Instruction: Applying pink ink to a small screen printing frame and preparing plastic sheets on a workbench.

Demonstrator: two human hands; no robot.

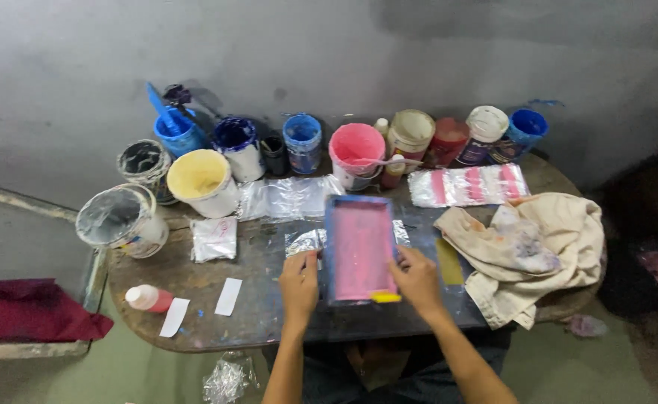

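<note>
Two hands, left hand (pixel 300 280) and right hand (pixel 416 278), grip pink-coated blue frame (pixel 360 248); clear plastic bags (pixel 288 197) behind frame, striped pink packet (pixel 467 185) behind-right.

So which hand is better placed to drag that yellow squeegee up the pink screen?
Probably the right hand: it rests at the frame's near right corner, beside the yellow squeegee. The left hand sits on the frame's left edge, farther away.
</note>
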